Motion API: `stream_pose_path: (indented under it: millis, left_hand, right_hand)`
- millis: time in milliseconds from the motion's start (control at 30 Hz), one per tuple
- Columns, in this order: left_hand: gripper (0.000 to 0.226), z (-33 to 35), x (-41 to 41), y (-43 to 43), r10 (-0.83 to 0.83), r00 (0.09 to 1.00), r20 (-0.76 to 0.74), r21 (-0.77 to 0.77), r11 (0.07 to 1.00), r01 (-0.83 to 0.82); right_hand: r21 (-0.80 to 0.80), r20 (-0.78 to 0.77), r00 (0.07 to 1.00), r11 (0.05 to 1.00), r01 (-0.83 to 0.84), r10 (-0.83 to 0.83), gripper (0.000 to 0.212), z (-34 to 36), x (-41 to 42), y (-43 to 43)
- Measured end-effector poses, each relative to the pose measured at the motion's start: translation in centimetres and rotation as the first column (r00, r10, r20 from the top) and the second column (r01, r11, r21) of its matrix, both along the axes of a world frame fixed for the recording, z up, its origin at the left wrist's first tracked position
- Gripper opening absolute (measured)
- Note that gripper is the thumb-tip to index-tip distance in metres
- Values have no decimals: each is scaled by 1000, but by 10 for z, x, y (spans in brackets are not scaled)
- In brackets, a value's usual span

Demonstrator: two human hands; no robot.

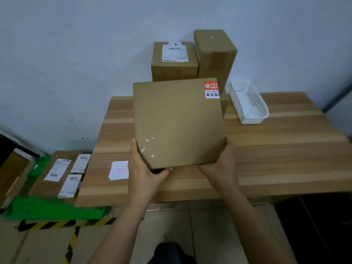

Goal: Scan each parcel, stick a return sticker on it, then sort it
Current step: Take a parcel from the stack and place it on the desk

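Cardboard parcel (177, 122) gripped at near corners by left hand (144, 168), right hand (224, 164)

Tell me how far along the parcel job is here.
Seemingly done: labelled parcels lie in the green bin. In hand: left hand and right hand grip a flat parcel already bearing a red-and-white sticker. Left: sorting it, plus two boxes against the wall.

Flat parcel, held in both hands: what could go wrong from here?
The left hand and right hand grip the flat parcel only at its near corners; the far end is unsupported and could dip or slip.
Its upturned face shows only a red-and-white sticker, no barcode label, so a scan may miss.
Pushed forward, it could knock the white basket.
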State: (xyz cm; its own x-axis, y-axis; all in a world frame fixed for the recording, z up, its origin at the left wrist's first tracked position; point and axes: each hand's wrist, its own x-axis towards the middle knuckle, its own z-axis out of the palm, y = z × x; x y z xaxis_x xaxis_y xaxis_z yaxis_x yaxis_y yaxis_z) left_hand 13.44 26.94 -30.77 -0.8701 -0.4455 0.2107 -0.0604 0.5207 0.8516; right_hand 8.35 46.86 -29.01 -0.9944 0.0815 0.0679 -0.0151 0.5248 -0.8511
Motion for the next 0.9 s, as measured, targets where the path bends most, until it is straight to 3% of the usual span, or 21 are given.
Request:
stream_pose_path:
  millis: [167, 367, 667, 900]
  left_hand:
    - [132, -8, -26, 35, -120, 992, 32, -1, 993, 120]
    - [131, -21, -52, 76, -234, 967, 100, 17, 972, 234]
    - [114, -61, -68, 141, -157, 954, 257, 23, 987, 156]
    - [123, -92, -64, 171, -104, 921, 374, 60, 994, 88]
  right_hand:
    - [13, 23, 992, 993, 120, -120, 114, -4, -2, 42]
    - [11, 81, 977, 980, 199, -199, 97, -16, -13, 87]
    - [63, 276, 954, 993, 102, -116, 121, -64, -45, 151]
    - [95, 353, 934, 995, 18, -50, 116, -98, -59, 181]
